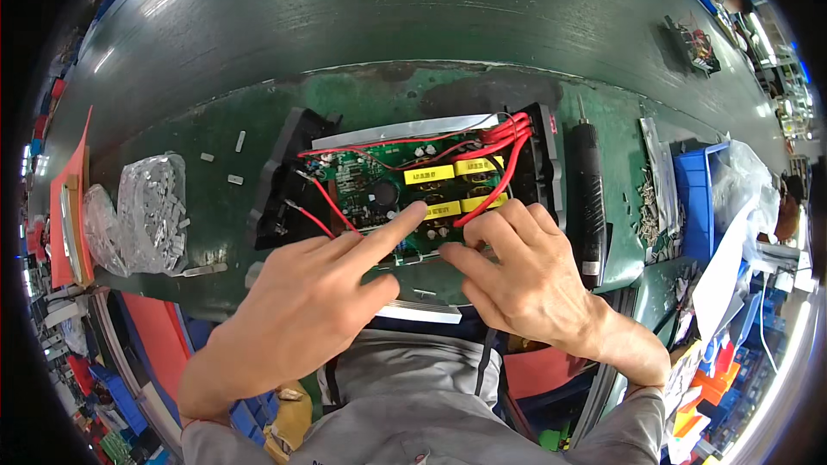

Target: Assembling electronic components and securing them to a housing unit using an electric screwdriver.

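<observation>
A green circuit board [353,174] sits between two black end panels, one on the left [280,174] and one on the right [544,155]. Yellow block components [429,174] stand on its right half, and thick red wires [517,133] loop over them. My left hand [323,297] reaches over the board's front edge, index finger stretched to a front yellow block, thumb apart, gripping nothing visible. At the front right, my right hand [521,271] is curled, with fingertips at the board's front edge beside a red wire. Whatever its fingers may pinch is hidden.
A black electric screwdriver [588,198] lies right of the board. Beyond it are scattered screws [648,207] and a blue bin [696,198] with clear plastic. On the left rests a clear bag of small grey parts [153,211]. Another wired assembly [692,45] stands far right.
</observation>
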Action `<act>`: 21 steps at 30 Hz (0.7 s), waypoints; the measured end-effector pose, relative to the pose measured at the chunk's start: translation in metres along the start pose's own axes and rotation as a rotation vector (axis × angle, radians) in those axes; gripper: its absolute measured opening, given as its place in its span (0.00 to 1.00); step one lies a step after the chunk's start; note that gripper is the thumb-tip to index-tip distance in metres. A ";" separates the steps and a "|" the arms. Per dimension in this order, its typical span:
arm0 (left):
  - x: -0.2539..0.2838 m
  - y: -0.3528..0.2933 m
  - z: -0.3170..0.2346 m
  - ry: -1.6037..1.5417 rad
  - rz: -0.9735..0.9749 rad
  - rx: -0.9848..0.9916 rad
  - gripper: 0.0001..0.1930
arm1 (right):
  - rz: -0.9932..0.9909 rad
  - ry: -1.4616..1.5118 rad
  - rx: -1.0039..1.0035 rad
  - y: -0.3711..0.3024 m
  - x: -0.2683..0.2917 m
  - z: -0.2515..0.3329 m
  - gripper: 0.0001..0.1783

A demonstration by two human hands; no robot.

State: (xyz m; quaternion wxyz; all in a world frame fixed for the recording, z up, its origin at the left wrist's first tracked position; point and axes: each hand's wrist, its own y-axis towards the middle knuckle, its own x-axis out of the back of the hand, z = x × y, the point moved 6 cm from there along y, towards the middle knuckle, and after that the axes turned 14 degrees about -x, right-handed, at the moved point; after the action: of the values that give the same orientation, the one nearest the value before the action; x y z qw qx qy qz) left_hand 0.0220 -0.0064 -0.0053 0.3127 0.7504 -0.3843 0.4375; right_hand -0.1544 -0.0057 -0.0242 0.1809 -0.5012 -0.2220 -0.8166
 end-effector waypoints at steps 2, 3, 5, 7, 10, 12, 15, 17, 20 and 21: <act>-0.001 0.004 0.003 -0.011 0.011 -0.019 0.10 | 0.017 0.001 -0.019 0.001 -0.003 -0.001 0.22; 0.000 0.008 0.004 -0.031 0.038 -0.032 0.09 | 0.010 0.013 -0.045 0.001 -0.002 -0.004 0.22; 0.001 0.013 0.003 -0.059 0.067 -0.050 0.08 | 0.007 0.023 -0.079 -0.001 -0.004 -0.009 0.22; 0.002 0.016 0.003 -0.048 0.116 -0.037 0.07 | 0.020 0.144 -0.092 -0.001 -0.007 -0.014 0.21; 0.004 0.019 0.002 -0.058 0.182 -0.021 0.08 | 0.042 0.173 -0.103 0.001 -0.006 -0.018 0.21; 0.001 0.020 0.001 -0.032 0.183 -0.023 0.08 | 0.045 0.174 -0.108 0.002 -0.006 -0.018 0.21; 0.002 0.021 -0.003 0.007 0.195 -0.030 0.08 | 0.046 0.173 -0.108 0.001 -0.004 -0.020 0.20; 0.002 0.022 -0.005 0.019 0.208 -0.031 0.08 | 0.042 0.174 -0.101 0.000 -0.004 -0.021 0.20; 0.001 0.024 -0.007 0.047 0.244 -0.016 0.08 | 0.038 0.184 -0.101 -0.002 -0.002 -0.021 0.21; 0.000 0.023 -0.007 0.055 0.252 -0.004 0.09 | 0.040 0.187 -0.090 -0.002 -0.001 -0.019 0.17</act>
State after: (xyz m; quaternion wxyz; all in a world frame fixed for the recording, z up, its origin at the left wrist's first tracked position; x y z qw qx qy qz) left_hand -0.0004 -0.0121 0.0012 0.2670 0.6833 -0.4679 0.4928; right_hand -0.1690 -0.0147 -0.0331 0.1942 -0.4345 -0.1572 -0.8653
